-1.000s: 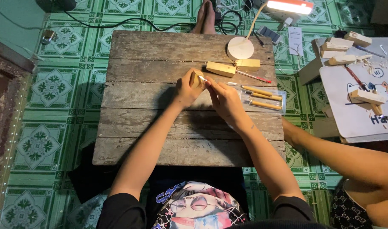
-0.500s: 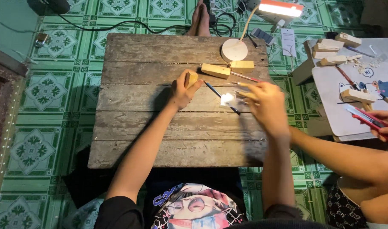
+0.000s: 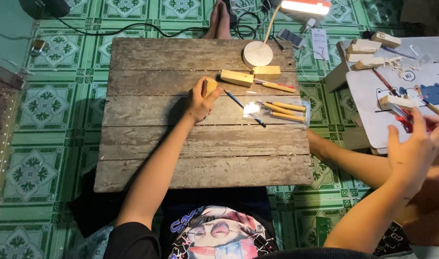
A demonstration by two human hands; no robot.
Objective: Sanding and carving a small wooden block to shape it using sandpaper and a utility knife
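A small block of pale wood [image 3: 209, 87] sits in the left hand [image 3: 199, 101], gripped between the fingers and thumb so that only its upper end shows; the hand rests on a table [image 3: 181, 158] of rough, grey, weathered planks with open seams between them. Just right of the block a thin dark pencil [image 3: 244, 108] lies slantwise on the boards, with a scrap of white paper [image 3: 251, 109] touching it. Beyond that, three wooden-handled carving tools [image 3: 284, 111] lie side by side on a clear plastic sleeve. Further up are two squared wooden blocks [image 3: 237, 77], end to end, another slim tool [image 3: 275, 86] beside them, and the round pale base of a desk lamp [image 3: 257, 53] whose lit head is cut off by the top edge.

The right hand [image 3: 411, 153] is well off the table to the right, fingers spread wide and empty, near a red-handled tool [image 3: 402, 118] that another person's hand appears to hold; that grip is hard to make out. Behind it stands a white board [image 3: 373, 96] carrying more wood pieces. The floor [image 3: 32, 120] is green patterned tile.
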